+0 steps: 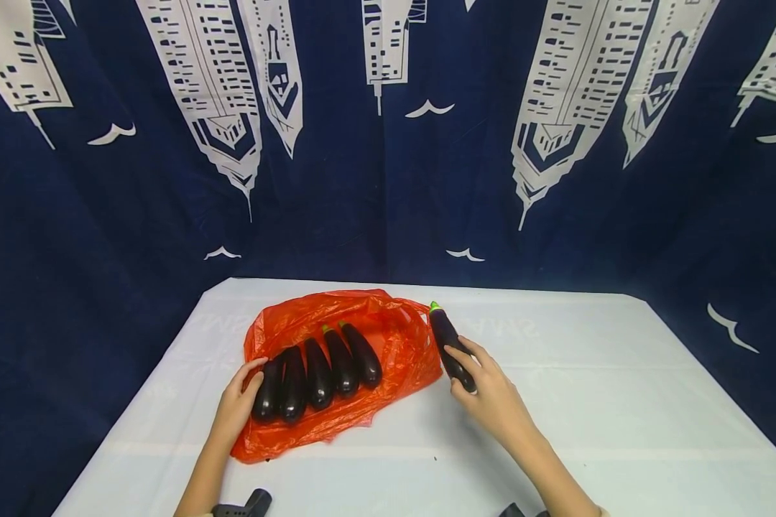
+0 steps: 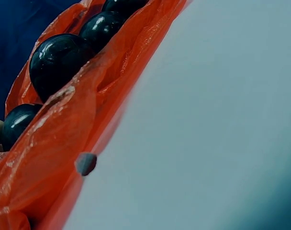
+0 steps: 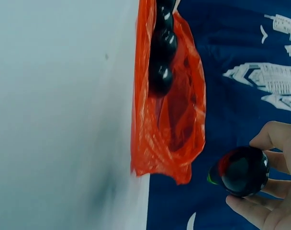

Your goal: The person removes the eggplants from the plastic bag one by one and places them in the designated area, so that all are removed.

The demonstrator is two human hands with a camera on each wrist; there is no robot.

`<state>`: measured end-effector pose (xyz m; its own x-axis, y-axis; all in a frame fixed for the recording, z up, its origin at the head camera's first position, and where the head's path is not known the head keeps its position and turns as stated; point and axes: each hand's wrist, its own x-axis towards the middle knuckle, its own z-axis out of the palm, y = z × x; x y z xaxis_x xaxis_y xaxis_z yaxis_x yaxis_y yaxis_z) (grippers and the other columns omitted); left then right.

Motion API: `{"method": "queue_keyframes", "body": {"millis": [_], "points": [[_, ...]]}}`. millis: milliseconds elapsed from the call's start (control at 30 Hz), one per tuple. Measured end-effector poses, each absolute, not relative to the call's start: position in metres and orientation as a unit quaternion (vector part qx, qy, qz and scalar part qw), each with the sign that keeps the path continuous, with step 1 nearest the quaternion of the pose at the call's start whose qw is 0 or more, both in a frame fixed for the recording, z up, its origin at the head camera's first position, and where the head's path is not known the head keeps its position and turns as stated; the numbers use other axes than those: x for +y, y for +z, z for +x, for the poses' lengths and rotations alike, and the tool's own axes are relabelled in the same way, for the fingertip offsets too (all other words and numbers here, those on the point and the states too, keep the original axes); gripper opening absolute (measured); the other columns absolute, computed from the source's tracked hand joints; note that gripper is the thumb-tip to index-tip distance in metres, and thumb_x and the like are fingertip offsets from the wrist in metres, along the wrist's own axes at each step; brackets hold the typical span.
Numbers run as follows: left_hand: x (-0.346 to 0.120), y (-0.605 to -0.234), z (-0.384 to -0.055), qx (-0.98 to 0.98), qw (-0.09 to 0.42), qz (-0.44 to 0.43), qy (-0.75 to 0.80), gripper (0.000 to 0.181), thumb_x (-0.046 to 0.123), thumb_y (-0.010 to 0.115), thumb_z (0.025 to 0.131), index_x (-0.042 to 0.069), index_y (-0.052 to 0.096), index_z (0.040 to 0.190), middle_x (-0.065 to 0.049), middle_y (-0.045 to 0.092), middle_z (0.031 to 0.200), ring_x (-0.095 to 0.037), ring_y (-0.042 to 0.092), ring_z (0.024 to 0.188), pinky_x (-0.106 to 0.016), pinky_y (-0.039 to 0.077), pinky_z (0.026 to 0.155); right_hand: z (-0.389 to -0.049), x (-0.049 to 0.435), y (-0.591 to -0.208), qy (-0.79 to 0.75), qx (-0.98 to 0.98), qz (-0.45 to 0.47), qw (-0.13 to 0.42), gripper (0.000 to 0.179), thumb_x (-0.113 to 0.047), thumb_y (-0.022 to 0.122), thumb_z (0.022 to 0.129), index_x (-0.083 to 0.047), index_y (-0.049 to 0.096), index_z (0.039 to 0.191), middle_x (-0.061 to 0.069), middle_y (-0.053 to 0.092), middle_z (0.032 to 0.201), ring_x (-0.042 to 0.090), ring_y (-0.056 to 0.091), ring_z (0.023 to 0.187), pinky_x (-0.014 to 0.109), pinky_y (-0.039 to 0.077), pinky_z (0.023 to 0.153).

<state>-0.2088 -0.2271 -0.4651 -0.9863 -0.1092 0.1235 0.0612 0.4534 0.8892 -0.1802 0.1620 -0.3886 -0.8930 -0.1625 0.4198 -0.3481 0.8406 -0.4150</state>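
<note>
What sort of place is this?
Likely a makeshift recording setup: a white-covered table, a dark blue cloth with upside-down skyscrapers hanging behind it, and black devices at the person's wrists.

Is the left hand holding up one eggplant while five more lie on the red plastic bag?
Nearly! Only the hand is wrong: the right hand is holding up that eggplant, as the head view shows. Five more eggplants do lie on the red plastic bag.
</note>
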Motion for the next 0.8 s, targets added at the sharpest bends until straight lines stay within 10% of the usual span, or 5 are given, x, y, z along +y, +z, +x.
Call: {"method": "queue_keyframes", "body": {"millis": [800], "points": [[-0.227,-0.467,-0.210,-0.850,0.078,0.020,-0.521,0.042,0.033,0.037,0.097,0.011,0.041,0.133,-0.018,0.038,0.139,-0.035,0.031,0.130,-0.059,0.019,0.107,-0.208,0.182,-0.418,0.254,-0.957,0.082,0.110,0.046,-0.015,0.060,0.082,-0.010,0.053,0.127,0.018,0.041,0.136,0.040,0.047,0.118,0.054,0.046,0.088]]}}
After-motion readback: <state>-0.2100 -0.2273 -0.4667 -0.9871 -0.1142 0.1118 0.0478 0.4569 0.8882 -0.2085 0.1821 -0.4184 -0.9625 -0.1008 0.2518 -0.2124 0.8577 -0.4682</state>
